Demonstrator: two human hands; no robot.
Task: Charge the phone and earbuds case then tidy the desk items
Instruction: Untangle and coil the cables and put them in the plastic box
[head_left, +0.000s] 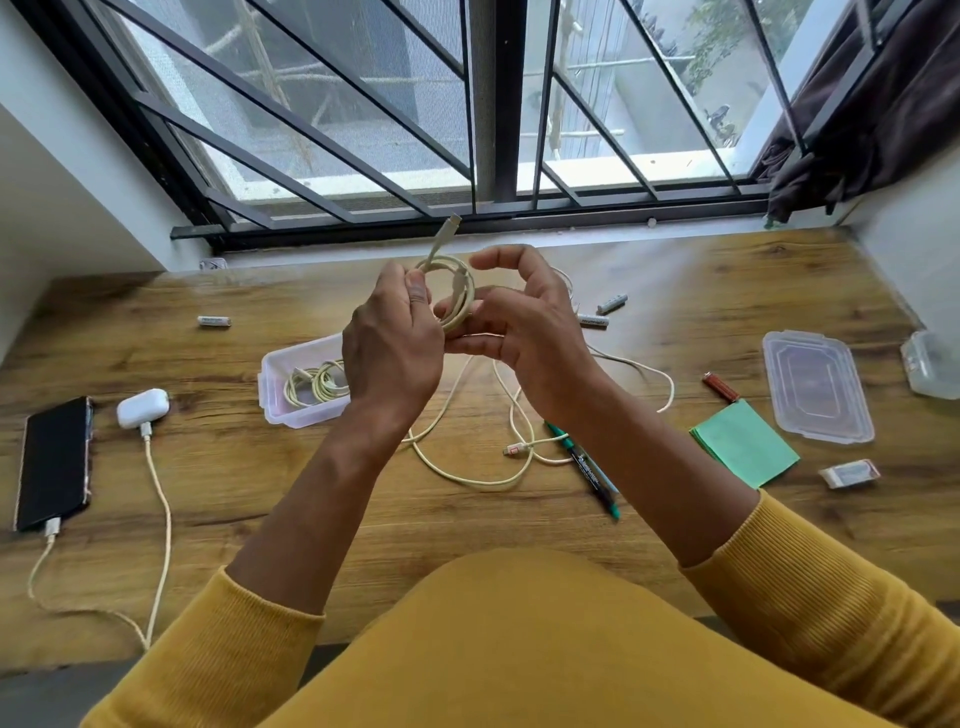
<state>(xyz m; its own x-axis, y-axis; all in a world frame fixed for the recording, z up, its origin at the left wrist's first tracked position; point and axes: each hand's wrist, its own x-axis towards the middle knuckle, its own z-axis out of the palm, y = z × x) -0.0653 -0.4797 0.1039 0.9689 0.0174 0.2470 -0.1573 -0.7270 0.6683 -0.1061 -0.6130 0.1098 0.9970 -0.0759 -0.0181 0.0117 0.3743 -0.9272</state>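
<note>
Phone (54, 462) lies plugged in at the desk's (208, 332) left edge, the earbuds case (142, 408) just beside it, also plugged. Above the desk, the left hand (389, 353) pinches a coiled cable (457, 296) between thumb and fingers; the right hand (519, 332) curls round the same coil, index finger arched over it.

Across the top of the frame you have a window behind a black metal grille (363, 130) of slanted bars, split by a thick upright post (485, 104). At the upper right a dark curtain (857, 119) hangs bunched against the frame. White walls (62, 182) close in on both sides. Through the glass you can see green foliage (727, 31).
</note>
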